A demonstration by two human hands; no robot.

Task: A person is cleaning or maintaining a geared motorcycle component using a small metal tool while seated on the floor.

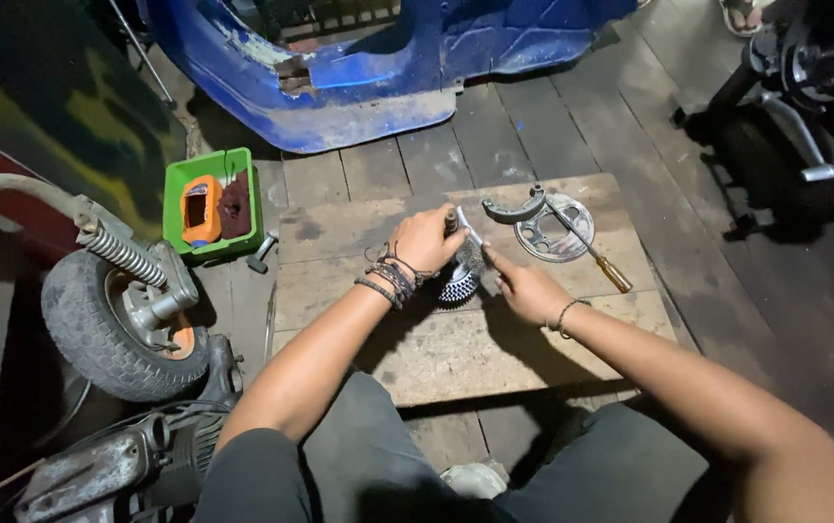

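Both hands meet mid-board over a toothed sprocket (457,287) on the wooden board (456,349). Left hand (424,239) is curled closed around a small metal part (463,230); right hand (525,289) has fingertips pinched on that part's lower end. At 1 o'clock of the hands — perforated disc (553,232), curved shoe (515,209), screwdriver (588,247). At 9 o'clock, a green rectangular tray (212,201) holding an orange case (201,209). At 12, far — blue bodywork (378,58).
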